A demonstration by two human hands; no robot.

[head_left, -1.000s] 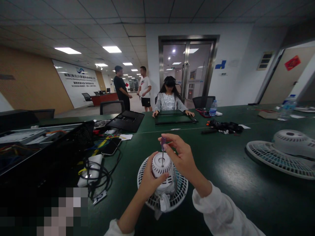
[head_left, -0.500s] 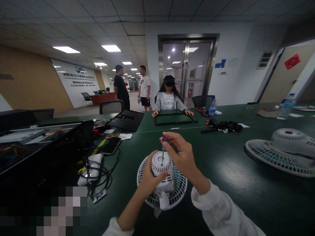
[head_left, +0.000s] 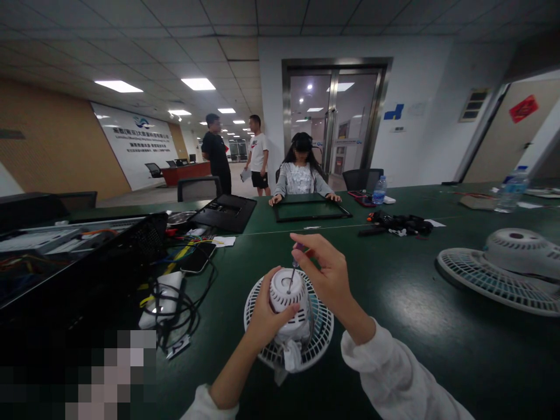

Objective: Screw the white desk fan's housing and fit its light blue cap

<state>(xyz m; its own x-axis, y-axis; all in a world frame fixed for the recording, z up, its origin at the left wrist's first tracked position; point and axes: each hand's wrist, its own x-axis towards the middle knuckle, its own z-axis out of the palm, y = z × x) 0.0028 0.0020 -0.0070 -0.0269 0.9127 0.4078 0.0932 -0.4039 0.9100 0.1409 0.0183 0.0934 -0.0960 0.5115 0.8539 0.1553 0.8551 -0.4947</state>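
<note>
A white electric fan (head_left: 292,329) lies face down on the green table, its round grille beneath and its motor housing (head_left: 286,286) pointing up. Around the left side of the housing my left hand (head_left: 266,315) is wrapped, thumb across the front. My right hand (head_left: 327,271) pinches the purplish handle of a screwdriver (head_left: 294,270) between thumb and fingers. The screwdriver's shaft slants down to the top of the housing, and its tip meets a small hole there. Whether a screw sits in the hole I cannot tell.
At left stand an opened computer case (head_left: 87,256), a phone (head_left: 199,258) and a white power strip (head_left: 163,297) with tangled black cable. A second fan (head_left: 503,274) lies at right. Across the table a seated person (head_left: 301,175) has both hands on a black frame (head_left: 312,219).
The screwdriver's handle has tilted a little to the right, along with my right hand. Its tip remains at the same hole, and my left hand keeps its hold.
</note>
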